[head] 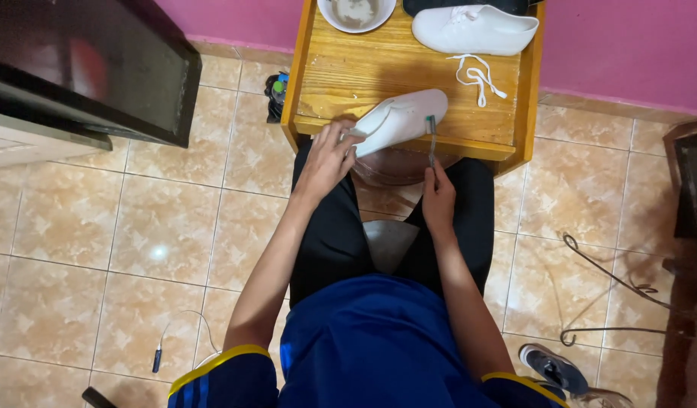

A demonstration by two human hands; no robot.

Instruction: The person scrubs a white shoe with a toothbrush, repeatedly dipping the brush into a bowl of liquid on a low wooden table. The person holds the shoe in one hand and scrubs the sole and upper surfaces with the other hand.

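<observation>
I sit facing a small wooden table [341, 72]. My left hand [327, 156] grips the heel end of a white shoe [403, 117] that rests tilted on the table's near edge. My right hand [437, 198] holds a thin toothbrush [431, 140] upright, its head touching the shoe's side. A second white shoe [474, 29] lies at the back of the table, with a loose white lace [478, 75] in front of it. A white bowl [356, 13] with cloudy liquid stands at the back left.
A brown basin [397, 168] sits under the table edge between my knees. Dark furniture [91, 68] stands at left, a metal stand [620, 295] at right. A dark sneaker [554, 368] and a cable [171, 332] lie on the tiled floor.
</observation>
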